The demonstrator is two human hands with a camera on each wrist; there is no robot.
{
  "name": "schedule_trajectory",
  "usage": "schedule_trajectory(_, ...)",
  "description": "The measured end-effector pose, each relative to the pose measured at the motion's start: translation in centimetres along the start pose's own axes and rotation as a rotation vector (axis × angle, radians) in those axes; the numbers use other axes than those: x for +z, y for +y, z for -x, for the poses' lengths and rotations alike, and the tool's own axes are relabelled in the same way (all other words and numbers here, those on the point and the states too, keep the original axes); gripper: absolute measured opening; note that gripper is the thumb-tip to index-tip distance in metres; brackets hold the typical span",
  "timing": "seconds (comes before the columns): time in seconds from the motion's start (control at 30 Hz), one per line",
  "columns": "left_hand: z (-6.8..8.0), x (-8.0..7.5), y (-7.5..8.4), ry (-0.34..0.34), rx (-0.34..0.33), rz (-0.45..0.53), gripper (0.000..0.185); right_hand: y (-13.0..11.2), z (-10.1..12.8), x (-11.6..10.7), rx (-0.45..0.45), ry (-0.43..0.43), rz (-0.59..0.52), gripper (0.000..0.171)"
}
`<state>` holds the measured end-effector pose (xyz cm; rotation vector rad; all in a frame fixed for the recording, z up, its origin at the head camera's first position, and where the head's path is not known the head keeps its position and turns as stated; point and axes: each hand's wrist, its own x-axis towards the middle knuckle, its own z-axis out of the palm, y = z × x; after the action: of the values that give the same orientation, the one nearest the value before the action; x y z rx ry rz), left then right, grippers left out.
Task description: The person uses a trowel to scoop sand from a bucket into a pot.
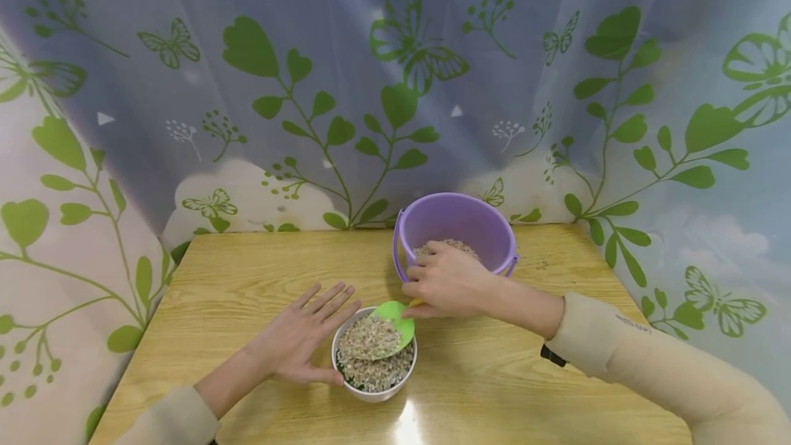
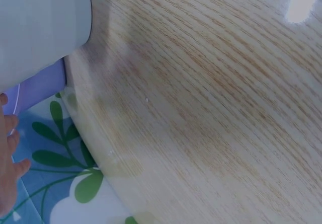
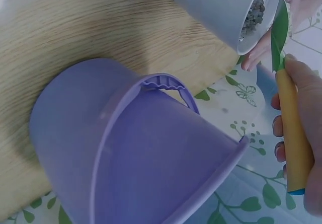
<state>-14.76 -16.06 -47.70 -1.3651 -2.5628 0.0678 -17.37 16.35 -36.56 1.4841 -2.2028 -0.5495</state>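
Two hands in play. Right hand (image 1: 446, 280) clenched round the yellow handle (image 3: 292, 133) of a green scoop (image 1: 388, 332); the scoop blade sits loaded with gravel (image 1: 369, 338), over the mouth of the white pot (image 1: 374, 390). Left hand (image 1: 303, 335) lies flat, fingers straight, palm and thumb against the pot's left wall, gripping nothing, only steadying.

White pot stands near the table's (image 1: 247, 280) front edge, about mid-width. Purple bucket (image 1: 456, 225) is at the back edge, just behind the right hand, with more gravel inside.

Risks as I read them:
- Pot looks already full to the rim. Tipping the scoop here likely sends gravel over the rim onto the table, mostly on the right side where nothing blocks it.
- Scoop is heaped. Any wrist roll before the blade is centred drops gravel down the outer wall.
- Left hand only presses from one side. A push from the scoop against the rim toward the right could slide or tilt the pot; no opposing support there.
- Pot is close to the front edge, so a slide forward has little margin.
- Right forearm crosses just in front of the bucket; drawing back carelessly could knock it, and its handle (image 3: 166, 83) lies down on the near side, easy to snag.

Left wrist view shows mostly table grain and pot wall, nothing on contact quality.
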Motion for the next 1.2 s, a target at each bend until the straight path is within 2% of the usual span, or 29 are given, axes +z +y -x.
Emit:
schedule_trajectory(0.6, 0.0, 0.1, 0.0, 0.032, 0.005, 0.000, 0.116, -0.3, -1.2, -0.4, -0.021, -0.080, 0.013, 0.051)
schedule_trajectory(1.07, 0.0, -0.1, 0.1, -0.021, -0.018, 0.015, 0.116, -0.4, -2.2, -0.5, 0.006, -0.104, 0.005, 0.048)
schedule_trajectory(1.2, 0.0, -0.1, 0.1, -0.002, -0.011, 0.012, 0.116, -0.3, -2.2, -0.4, 0.029, -0.096, 0.000, 0.047)
